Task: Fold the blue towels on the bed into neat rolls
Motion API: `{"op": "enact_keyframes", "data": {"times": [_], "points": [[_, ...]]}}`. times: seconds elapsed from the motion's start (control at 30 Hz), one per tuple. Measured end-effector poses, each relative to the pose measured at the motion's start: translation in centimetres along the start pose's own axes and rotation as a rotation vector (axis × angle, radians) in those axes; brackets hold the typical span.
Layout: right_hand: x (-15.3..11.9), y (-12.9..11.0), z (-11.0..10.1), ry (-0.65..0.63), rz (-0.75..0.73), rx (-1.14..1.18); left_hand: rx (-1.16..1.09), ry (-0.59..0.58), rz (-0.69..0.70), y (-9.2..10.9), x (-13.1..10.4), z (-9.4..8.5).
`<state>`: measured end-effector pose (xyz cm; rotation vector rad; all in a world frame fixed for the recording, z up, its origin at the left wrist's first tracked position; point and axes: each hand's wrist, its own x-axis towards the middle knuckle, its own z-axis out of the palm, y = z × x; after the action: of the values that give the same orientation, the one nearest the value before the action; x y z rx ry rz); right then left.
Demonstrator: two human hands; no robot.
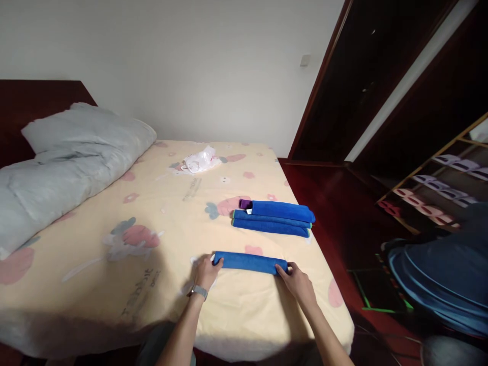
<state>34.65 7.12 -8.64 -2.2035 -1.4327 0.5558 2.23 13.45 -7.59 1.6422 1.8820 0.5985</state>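
A blue towel, folded into a long narrow strip, lies across the bed in front of me. My left hand grips its left end, thumb on top, with a watch on the wrist. At the opposite end, my right hand pinches the strip between thumb and fingers. Just beyond it rests a group of folded blue towels, laid side by side and partly overlapping. A purple piece of cloth and a small white label show at their left end.
The bed sheet is pale yellow with a printed pattern. A crumpled white plastic bag sits near the wall, and a grey quilt is heaped at left. Right of the bed are a slipper rack and a dark blue draped item.
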Motion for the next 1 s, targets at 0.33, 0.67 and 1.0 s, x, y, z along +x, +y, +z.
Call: {"op": "enact_keyframes", "data": {"times": [0.33,0.67,1.0], "points": [[-0.1,-0.4,0.3,0.021,0.225,0.347,-0.472,-0.003,-0.107,0.2,0.3,0.8],[0.4,0.2,-0.3,0.160,0.187,1.009,-1.024,-0.015,-0.103,2.0,-0.1,2.2],[12.8,2.2,-10.0,0.542,0.034,1.104,-1.094,-0.054,0.037,17.2,9.8,6.3]]}}
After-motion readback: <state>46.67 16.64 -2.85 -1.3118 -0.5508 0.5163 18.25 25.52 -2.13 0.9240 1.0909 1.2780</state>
